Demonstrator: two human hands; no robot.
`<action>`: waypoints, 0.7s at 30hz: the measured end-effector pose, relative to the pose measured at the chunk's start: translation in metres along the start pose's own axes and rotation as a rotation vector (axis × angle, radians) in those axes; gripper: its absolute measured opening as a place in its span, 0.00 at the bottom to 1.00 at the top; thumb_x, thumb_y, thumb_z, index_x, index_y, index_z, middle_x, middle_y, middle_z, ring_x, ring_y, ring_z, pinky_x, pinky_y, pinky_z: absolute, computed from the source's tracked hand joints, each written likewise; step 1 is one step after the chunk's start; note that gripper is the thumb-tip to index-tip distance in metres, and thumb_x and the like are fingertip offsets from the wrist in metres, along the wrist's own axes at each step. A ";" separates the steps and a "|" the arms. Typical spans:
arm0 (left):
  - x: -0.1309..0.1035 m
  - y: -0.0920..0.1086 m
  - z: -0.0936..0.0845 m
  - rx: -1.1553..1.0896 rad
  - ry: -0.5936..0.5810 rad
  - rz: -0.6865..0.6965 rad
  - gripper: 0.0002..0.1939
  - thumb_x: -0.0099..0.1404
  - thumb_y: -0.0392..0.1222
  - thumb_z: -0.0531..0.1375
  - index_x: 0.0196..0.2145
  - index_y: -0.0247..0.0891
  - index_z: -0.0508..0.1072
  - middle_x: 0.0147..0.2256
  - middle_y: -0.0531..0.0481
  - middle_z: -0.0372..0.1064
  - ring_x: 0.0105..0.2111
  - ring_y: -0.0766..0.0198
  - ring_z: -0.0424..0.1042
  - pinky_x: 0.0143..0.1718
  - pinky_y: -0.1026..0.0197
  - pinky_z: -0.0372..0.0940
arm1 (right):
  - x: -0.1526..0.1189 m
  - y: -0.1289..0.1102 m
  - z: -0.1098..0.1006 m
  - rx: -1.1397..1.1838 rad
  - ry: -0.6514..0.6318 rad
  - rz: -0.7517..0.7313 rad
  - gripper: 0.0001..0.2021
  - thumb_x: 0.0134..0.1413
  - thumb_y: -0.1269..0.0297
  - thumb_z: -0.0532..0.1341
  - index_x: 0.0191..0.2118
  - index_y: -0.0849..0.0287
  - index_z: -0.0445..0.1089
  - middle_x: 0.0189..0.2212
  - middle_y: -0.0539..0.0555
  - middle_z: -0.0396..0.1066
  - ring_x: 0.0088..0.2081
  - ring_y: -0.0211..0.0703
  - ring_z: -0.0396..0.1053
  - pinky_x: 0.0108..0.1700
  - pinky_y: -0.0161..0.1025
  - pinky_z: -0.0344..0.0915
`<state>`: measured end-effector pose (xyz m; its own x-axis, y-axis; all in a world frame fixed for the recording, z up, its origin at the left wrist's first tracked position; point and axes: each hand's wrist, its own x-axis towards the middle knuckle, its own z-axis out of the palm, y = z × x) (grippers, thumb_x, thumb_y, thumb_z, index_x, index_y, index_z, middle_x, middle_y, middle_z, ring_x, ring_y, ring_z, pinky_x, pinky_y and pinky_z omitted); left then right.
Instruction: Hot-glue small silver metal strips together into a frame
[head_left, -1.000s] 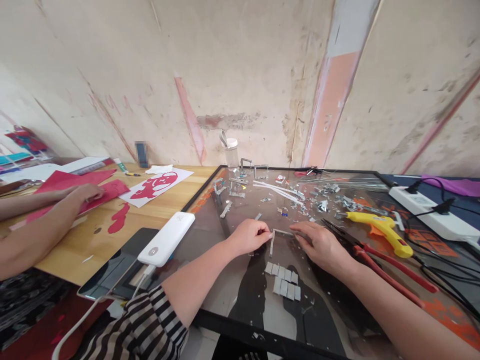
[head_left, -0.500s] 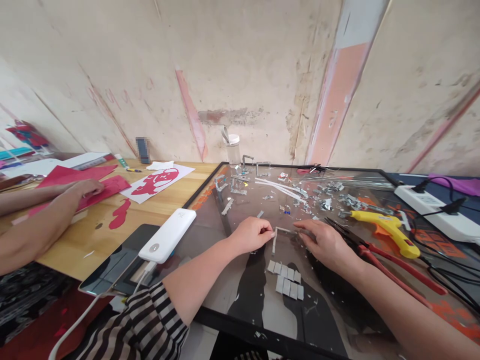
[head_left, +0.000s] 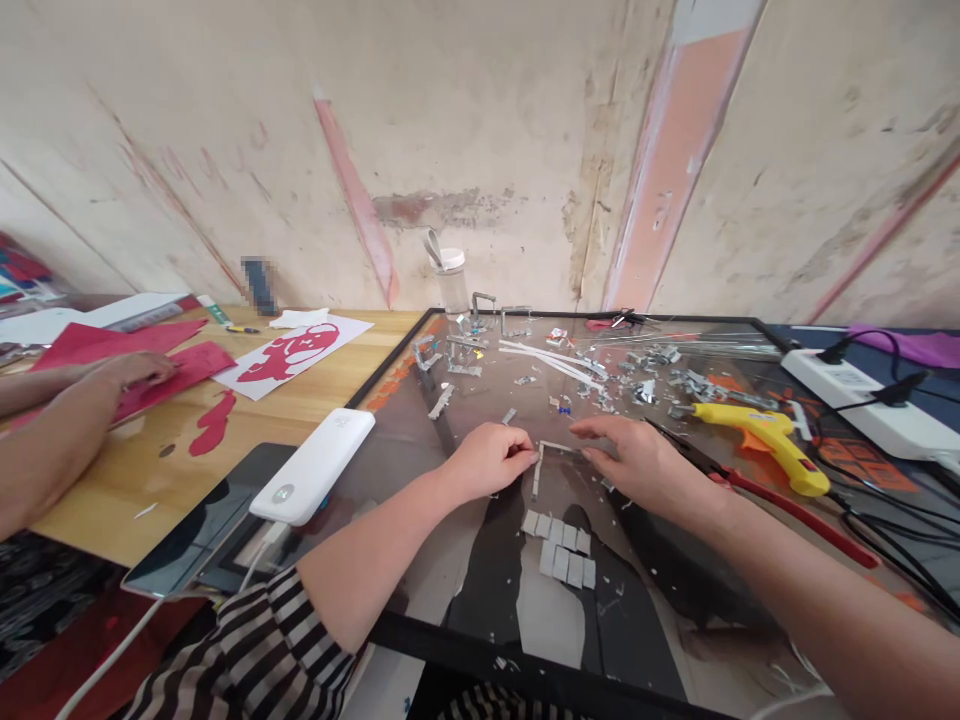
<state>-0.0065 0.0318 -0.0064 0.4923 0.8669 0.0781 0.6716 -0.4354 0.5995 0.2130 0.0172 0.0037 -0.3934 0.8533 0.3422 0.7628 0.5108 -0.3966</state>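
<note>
My left hand (head_left: 491, 458) is closed, thumb and fingertips pinched at the corner of a thin grey L-shaped strip (head_left: 537, 476) on the glass tabletop. To the right, my right hand (head_left: 641, 458) hovers over the far end of the strip's upper arm, thumb and index finger apart. Whether its fingertips touch the strip is hard to see. Just below lie two rows of small grey rectangular pieces (head_left: 556, 545). Red-handled pliers (head_left: 802, 520) lie partly behind my right forearm.
A yellow glue gun (head_left: 765, 440) and white power strip (head_left: 870, 405) lie at right. Scraps and white strips (head_left: 551, 365) spread behind my hands, with a lidded bottle (head_left: 452, 283) at the back. At left are a white power bank (head_left: 313, 465) and a co-worker's hands (head_left: 139, 372) on red paper.
The camera view has shifted, so the scene sits further left and slightly higher. Both hands stay near the L-shaped strip, with the right thumb and index finger still apart.
</note>
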 end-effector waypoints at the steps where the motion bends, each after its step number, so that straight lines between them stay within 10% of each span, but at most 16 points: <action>1: 0.000 0.000 0.000 -0.005 -0.002 -0.003 0.11 0.60 0.44 0.54 0.26 0.37 0.73 0.22 0.53 0.66 0.22 0.67 0.61 0.25 0.66 0.53 | 0.001 0.001 0.000 -0.006 -0.014 0.002 0.16 0.47 0.73 0.56 0.42 0.55 0.73 0.40 0.52 0.76 0.42 0.47 0.73 0.45 0.44 0.69; 21: 0.001 -0.002 -0.003 -0.035 0.097 -0.052 0.11 0.60 0.45 0.55 0.26 0.37 0.72 0.22 0.53 0.68 0.22 0.68 0.63 0.25 0.66 0.55 | 0.001 0.012 0.026 0.043 0.051 -0.098 0.14 0.50 0.71 0.56 0.43 0.56 0.71 0.39 0.55 0.75 0.42 0.47 0.70 0.45 0.46 0.66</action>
<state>-0.0087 0.0346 -0.0054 0.3997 0.9085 0.1218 0.6744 -0.3815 0.6322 0.2084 0.0269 -0.0235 -0.4374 0.7933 0.4235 0.6990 0.5962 -0.3949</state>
